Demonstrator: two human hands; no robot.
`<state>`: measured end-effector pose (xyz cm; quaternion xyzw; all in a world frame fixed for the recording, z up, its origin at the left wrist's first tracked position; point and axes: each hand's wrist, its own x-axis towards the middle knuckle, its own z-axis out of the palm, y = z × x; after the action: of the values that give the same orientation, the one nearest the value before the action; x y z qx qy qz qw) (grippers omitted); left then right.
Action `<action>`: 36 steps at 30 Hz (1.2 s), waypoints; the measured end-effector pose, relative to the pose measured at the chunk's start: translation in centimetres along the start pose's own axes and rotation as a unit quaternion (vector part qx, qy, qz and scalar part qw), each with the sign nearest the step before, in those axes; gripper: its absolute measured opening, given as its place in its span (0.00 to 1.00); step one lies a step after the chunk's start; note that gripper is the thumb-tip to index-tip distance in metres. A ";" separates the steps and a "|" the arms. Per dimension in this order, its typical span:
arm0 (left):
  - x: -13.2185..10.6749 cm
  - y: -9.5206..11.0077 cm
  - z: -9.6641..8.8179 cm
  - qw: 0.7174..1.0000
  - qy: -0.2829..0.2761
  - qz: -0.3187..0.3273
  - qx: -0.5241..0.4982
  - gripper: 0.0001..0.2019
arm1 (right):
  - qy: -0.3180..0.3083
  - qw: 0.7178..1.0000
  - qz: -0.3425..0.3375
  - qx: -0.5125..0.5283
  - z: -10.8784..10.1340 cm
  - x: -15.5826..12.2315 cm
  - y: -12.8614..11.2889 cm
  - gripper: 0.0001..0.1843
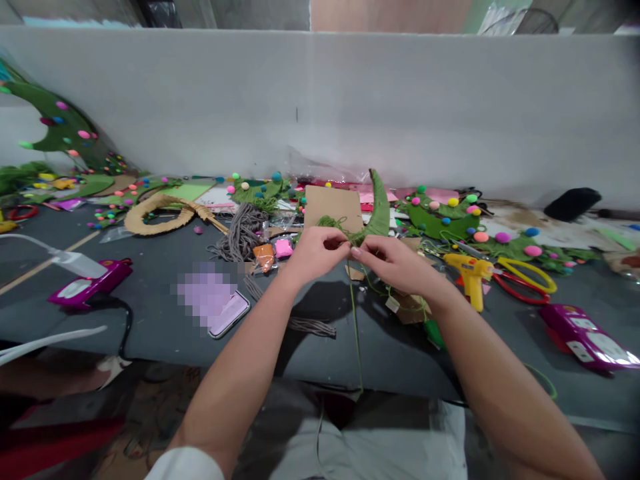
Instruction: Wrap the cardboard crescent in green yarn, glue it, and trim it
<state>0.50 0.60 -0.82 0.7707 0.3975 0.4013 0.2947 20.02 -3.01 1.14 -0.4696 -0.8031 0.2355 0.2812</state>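
My left hand (324, 248) and my right hand (393, 261) meet over the middle of the table, thumbs and forefingers pinched together. Between the fingertips is green yarn (355, 327), and one strand of it hangs down past the table's front edge. Just behind the fingers a curved green felt piece (379, 208) rises to a pointed tip. Its lower end runs down to my fingertips, which hide how it meets the yarn. A brown cardboard piece (333, 205) stands behind my left hand, with a tangle of green yarn at its lower edge.
Left of my hands lie grey yarn (243, 233), a cardboard ring (150, 217) and a phone (229, 313). To the right are a yellow glue gun (470, 275), scissors (525, 280) and a purple power strip (587, 337). Felt crescents with pompoms (440, 217) line the white partition (300, 100).
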 end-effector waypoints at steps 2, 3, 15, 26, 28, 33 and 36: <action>0.0 0.0 0.0 1.000 0.015 0.001 0.005 0.08 | -0.004 1.000 -0.019 -0.009 -0.5 -0.2 -0.3 0.21; 0.1 0.0 0.0 1.000 0.022 -0.002 0.004 0.08 | 0.005 0.999 -0.035 -0.005 -0.8 -0.3 -0.3 0.20; 0.1 0.4 -0.3 0.993 0.002 -0.055 -0.109 0.10 | 0.121 0.939 -0.072 0.313 -0.6 -0.2 1.3 0.14; 0.4 -0.5 -0.8 0.993 0.045 -0.038 -0.104 0.09 | -0.281 0.921 0.004 0.268 -5.1 -2.1 1.3 0.18; 0.4 -0.5 -0.6 0.993 0.041 -0.037 -0.103 0.10 | -0.288 0.914 -0.053 0.282 -5.6 -2.2 1.9 0.12; 0.7 -0.9 -0.6 0.984 0.091 -0.043 -0.144 0.10 | -0.277 0.894 -0.068 0.346 -5.3 -2.9 2.2 0.21; 1.1 -1.5 -0.9 0.969 0.149 -0.061 -0.188 0.09 | -0.339 0.862 -0.009 0.378 -5.0 -3.6 1.9 0.38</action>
<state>-0.45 2.40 -1.15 0.6072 0.4011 0.5605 0.3953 26.00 -4.80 2.75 -0.2112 -0.7027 0.6627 0.1498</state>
